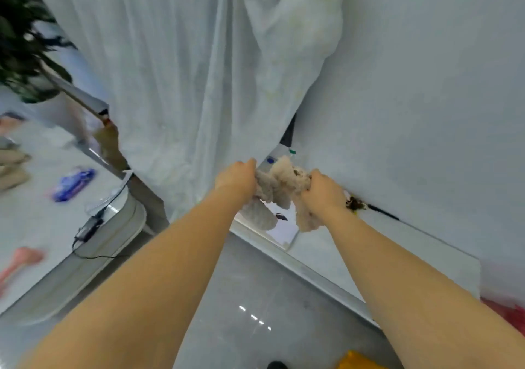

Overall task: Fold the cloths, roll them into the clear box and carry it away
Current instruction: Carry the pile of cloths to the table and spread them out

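Note:
A fluffy beige cloth (279, 187) hangs bunched between my two hands, held up in the air in front of a white curtain. My left hand (237, 178) grips its left end and my right hand (322, 189) grips its right end. Two loose ends of the cloth droop below my hands. Both arms stretch forward from the bottom of the view. No clear box shows in this view.
A white curtain (184, 70) hangs ahead and a white wall (426, 84) stands to the right. At left, a white table (37, 215) carries a blue packet (74, 184) and a black power adapter (89, 229). Grey floor (255, 297) lies below; a yellow object (360, 361) sits at the bottom edge.

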Tool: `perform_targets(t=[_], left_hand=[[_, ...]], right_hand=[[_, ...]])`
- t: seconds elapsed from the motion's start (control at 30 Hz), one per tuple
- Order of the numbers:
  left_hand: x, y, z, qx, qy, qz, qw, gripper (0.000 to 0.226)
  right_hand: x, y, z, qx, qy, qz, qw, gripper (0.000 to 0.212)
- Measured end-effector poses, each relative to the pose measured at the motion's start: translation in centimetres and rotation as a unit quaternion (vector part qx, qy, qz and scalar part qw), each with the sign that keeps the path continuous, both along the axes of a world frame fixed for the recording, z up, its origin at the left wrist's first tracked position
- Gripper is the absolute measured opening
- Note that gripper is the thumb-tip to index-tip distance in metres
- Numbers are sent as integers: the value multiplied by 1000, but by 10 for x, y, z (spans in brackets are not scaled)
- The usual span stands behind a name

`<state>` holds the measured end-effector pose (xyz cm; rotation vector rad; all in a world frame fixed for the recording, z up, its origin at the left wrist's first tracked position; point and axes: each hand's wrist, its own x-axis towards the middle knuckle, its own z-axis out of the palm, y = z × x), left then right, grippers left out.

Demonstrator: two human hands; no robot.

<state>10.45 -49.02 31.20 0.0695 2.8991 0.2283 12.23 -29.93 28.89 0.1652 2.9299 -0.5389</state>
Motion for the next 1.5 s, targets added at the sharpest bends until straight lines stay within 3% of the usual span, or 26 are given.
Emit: perform_targets(t=[0.23, 0.4, 0.6, 0.8, 0.97, 1.23, 1.5], left_hand=[[81, -168, 63, 24, -1, 221, 975, 27], [193, -288, 96, 70, 14, 404, 912, 36], [348, -435, 107, 87, 60, 548, 830, 27], [486, -580, 104, 72, 59, 604, 791, 26], [549, -677, 111, 94, 33, 617, 781, 27], [562, -821, 105, 84, 65, 614, 782, 22], [507, -985, 107, 86, 78, 617, 778, 12]], right_hand=[[-10, -166, 37, -33, 0, 181, 983, 15], [34, -319, 53, -64, 8, 333, 941, 13], [154, -524, 67, -89, 8, 442, 893, 29], [309, -696, 83, -87, -10, 497, 863, 25], [371, -797, 94, -83, -21, 499, 863, 23], [364, -927, 91, -45, -13, 492, 869, 21], [316, -1102, 101, -46, -6, 510, 859, 15]])
